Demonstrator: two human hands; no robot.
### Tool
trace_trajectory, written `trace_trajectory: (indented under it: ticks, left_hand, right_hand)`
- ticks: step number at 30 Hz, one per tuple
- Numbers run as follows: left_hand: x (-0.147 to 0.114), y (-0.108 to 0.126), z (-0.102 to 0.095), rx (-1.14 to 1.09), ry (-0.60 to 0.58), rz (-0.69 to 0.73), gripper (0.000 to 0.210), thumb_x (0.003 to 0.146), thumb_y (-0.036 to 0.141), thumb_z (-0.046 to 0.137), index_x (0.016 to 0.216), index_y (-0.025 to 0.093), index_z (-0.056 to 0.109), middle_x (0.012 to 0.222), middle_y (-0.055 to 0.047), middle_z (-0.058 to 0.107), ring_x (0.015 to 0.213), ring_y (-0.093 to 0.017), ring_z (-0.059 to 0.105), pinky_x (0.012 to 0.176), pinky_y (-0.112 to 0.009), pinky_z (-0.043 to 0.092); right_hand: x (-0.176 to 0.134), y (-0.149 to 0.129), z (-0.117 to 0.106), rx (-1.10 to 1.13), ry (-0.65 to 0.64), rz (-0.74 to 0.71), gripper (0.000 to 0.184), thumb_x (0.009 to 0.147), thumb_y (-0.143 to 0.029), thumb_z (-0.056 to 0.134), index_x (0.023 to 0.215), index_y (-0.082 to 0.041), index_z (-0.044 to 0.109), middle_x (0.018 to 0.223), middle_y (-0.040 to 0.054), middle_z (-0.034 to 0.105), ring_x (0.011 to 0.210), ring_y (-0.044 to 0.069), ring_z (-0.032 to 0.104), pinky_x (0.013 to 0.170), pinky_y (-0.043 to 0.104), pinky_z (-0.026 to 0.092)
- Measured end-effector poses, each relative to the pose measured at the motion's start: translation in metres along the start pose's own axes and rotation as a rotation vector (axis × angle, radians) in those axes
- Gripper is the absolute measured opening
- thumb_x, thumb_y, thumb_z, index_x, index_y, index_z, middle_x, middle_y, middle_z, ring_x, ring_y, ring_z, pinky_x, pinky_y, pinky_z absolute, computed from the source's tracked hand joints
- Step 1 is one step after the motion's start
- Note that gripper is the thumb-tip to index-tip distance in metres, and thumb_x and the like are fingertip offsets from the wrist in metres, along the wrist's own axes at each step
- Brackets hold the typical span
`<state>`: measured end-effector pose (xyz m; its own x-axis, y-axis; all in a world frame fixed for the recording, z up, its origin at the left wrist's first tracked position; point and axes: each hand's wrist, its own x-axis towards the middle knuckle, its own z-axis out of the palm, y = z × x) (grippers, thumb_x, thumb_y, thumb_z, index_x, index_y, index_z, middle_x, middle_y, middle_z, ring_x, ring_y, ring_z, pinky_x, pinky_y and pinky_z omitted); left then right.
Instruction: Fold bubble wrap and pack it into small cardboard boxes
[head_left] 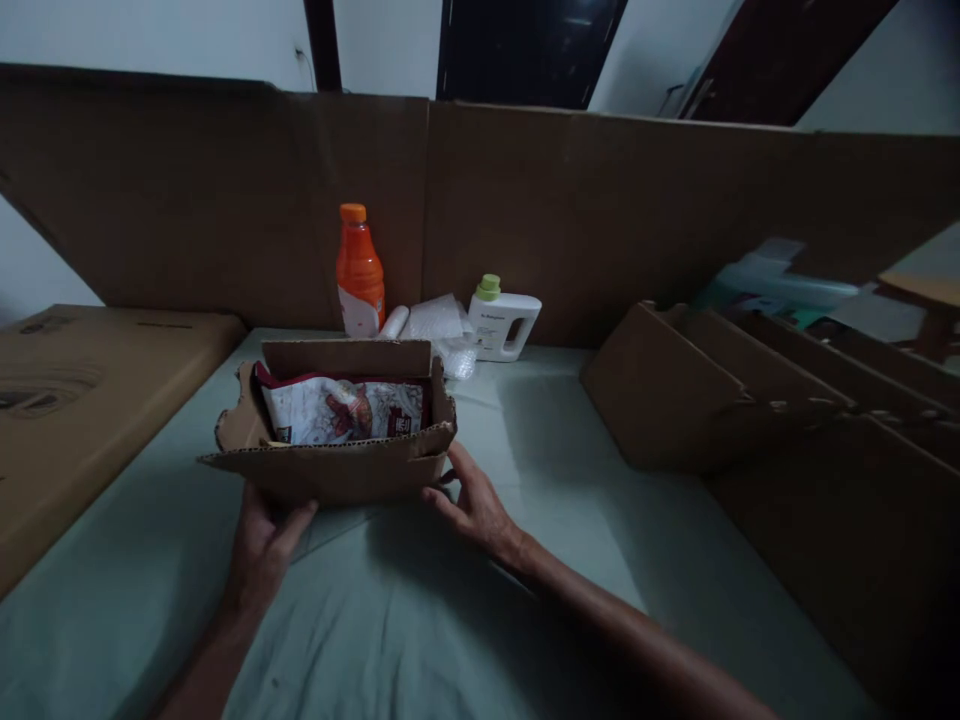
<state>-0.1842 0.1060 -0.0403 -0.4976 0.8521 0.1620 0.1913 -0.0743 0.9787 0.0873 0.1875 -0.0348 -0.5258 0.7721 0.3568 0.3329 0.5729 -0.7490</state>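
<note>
Left hand [262, 540] clamped on box [330, 476], fingers hidden | right hand [481, 512] touching, grip unclear | packet [345, 408] partly hidden

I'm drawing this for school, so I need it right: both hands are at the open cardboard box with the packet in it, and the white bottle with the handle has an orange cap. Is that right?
Nearly! The white bottle has a green cap, not orange; the head view shows it. Both hands are indeed at the open cardboard box with the packet in it.
</note>
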Motion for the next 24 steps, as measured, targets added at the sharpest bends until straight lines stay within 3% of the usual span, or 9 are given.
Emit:
trace_trajectory:
  ticks: [3,5,7,10,14,16,18,21,24]
  left_hand:
    - [-0.004,-0.007,0.003,-0.046,0.037,-0.037,0.073,0.077,0.037,0.074,0.143,0.023,0.045,0.136,-0.010,0.058,0.133,-0.032,0.052,0.120,-0.049,0.034]
    - [-0.005,-0.009,0.005,-0.071,0.062,-0.054,0.071,0.077,0.035,0.074,0.142,0.023,0.047,0.133,-0.009,0.060,0.131,-0.032,0.053,0.119,-0.049,0.037]
    - [-0.004,-0.010,0.005,-0.079,0.086,-0.065,0.070,0.076,0.034,0.073,0.141,0.022,0.049,0.130,-0.008,0.061,0.129,-0.033,0.055,0.117,-0.049,0.039]
    - [-0.003,-0.013,0.004,-0.060,0.089,-0.081,0.069,0.076,0.035,0.074,0.140,0.023,0.050,0.128,-0.007,0.062,0.128,-0.032,0.055,0.117,-0.050,0.040]
    - [-0.002,-0.017,0.002,-0.005,0.072,-0.074,0.069,0.076,0.035,0.074,0.139,0.025,0.050,0.126,-0.006,0.062,0.126,-0.032,0.057,0.117,-0.049,0.041]
    - [-0.001,-0.016,0.002,-0.007,0.072,-0.064,0.069,0.076,0.034,0.074,0.140,0.026,0.049,0.127,-0.006,0.062,0.128,-0.033,0.056,0.116,-0.050,0.042]
    - [-0.001,-0.016,0.002,-0.024,0.078,-0.049,0.069,0.075,0.034,0.074,0.139,0.025,0.049,0.129,-0.007,0.061,0.129,-0.033,0.055,0.116,-0.049,0.043]
    - [0.001,-0.015,0.002,-0.068,0.087,-0.043,0.069,0.074,0.034,0.076,0.137,0.022,0.050,0.128,-0.008,0.061,0.127,-0.033,0.057,0.114,-0.049,0.044]
    - [0.002,-0.013,0.002,-0.099,0.110,-0.063,0.067,0.070,0.031,0.076,0.132,0.021,0.052,0.126,-0.008,0.063,0.123,-0.033,0.058,0.113,-0.049,0.044]
  right_hand:
    - [-0.004,0.013,-0.019,-0.111,-0.030,-0.048,0.050,0.092,-0.024,0.056,0.143,-0.022,0.051,0.140,0.0133,0.060,0.121,0.025,0.062,0.096,0.041,0.056]
    - [0.012,0.017,-0.042,-0.289,0.033,-0.073,0.036,0.094,-0.019,0.053,0.128,-0.022,0.064,0.137,0.0125,0.063,0.123,0.026,0.061,0.101,0.046,0.052]
    - [0.046,0.018,-0.066,-0.535,0.101,-0.084,0.031,0.094,-0.013,0.051,0.116,-0.021,0.071,0.141,0.0131,0.060,0.129,0.030,0.055,0.104,0.053,0.048]
    - [0.113,0.019,-0.084,-0.843,0.034,-0.118,0.031,0.091,-0.008,0.051,0.109,-0.017,0.075,0.155,0.0144,0.047,0.144,0.037,0.039,0.107,0.059,0.040]
    - [0.185,0.022,-0.090,-0.957,-0.160,-0.134,0.040,0.090,-0.002,0.046,0.121,-0.010,0.070,0.154,0.0161,0.049,0.149,0.035,0.031,0.114,0.055,0.032]
    - [0.195,0.020,-0.101,-0.912,-0.054,-0.107,0.049,0.088,-0.003,0.047,0.135,-0.010,0.061,0.152,0.0154,0.051,0.148,0.034,0.035,0.114,0.056,0.033]
    - [0.180,0.012,-0.118,-0.842,0.209,-0.090,0.054,0.090,-0.010,0.050,0.144,-0.015,0.053,0.153,0.0137,0.050,0.145,0.033,0.039,0.113,0.056,0.034]
    - [0.116,-0.006,-0.142,-0.790,0.551,-0.128,0.052,0.095,-0.021,0.050,0.147,-0.021,0.049,0.152,0.0133,0.051,0.142,0.031,0.045,0.112,0.053,0.038]
    - [0.024,-0.021,-0.139,-0.814,0.503,-0.255,0.047,0.095,-0.019,0.050,0.142,-0.023,0.054,0.142,0.0139,0.061,0.139,0.032,0.051,0.107,0.052,0.043]
